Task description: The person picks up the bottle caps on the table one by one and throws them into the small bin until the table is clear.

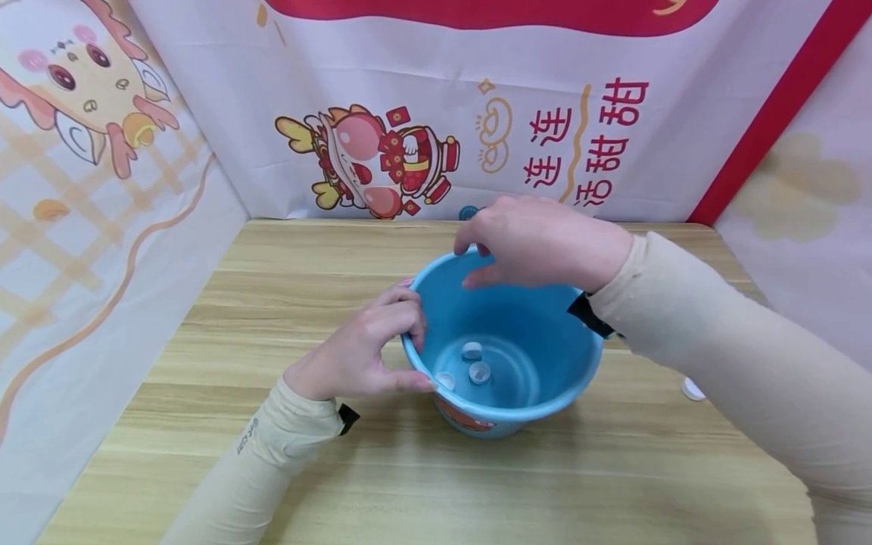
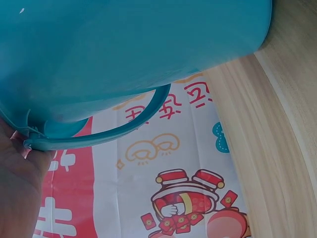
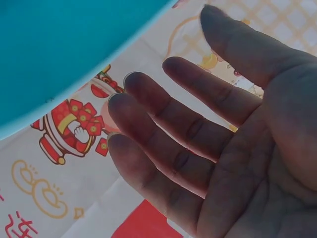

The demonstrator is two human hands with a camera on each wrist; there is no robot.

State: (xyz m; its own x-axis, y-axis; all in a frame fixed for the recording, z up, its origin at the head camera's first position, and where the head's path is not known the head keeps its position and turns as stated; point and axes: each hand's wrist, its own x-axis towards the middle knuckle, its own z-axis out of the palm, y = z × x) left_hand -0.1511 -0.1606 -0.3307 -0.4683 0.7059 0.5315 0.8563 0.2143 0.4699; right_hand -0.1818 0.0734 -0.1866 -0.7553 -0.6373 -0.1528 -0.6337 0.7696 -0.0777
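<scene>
A light blue plastic bucket (image 1: 504, 325) stands on the wooden table, tipped slightly toward me. My left hand (image 1: 371, 344) grips its left rim, fingers over the edge and thumb against the outside. In the left wrist view the bucket's blue handle (image 2: 109, 136) hangs beside that hand (image 2: 20, 183). Above the bucket's far rim is my right hand (image 1: 538, 242); the right wrist view shows its palm bare and its fingers (image 3: 163, 119) loosely spread, holding nothing. Inside, on the bottom, lie white bottle caps: one (image 1: 471, 350) at the back, another (image 1: 479, 372) in the middle, a third (image 1: 445, 381) by the near-left wall.
Another white cap (image 1: 693, 388) lies on the table to the right, partly behind my right sleeve (image 1: 715, 356). The wooden tabletop (image 1: 272, 303) meets a printed cloth backdrop (image 1: 238, 91) at the back, with more cloth on both sides.
</scene>
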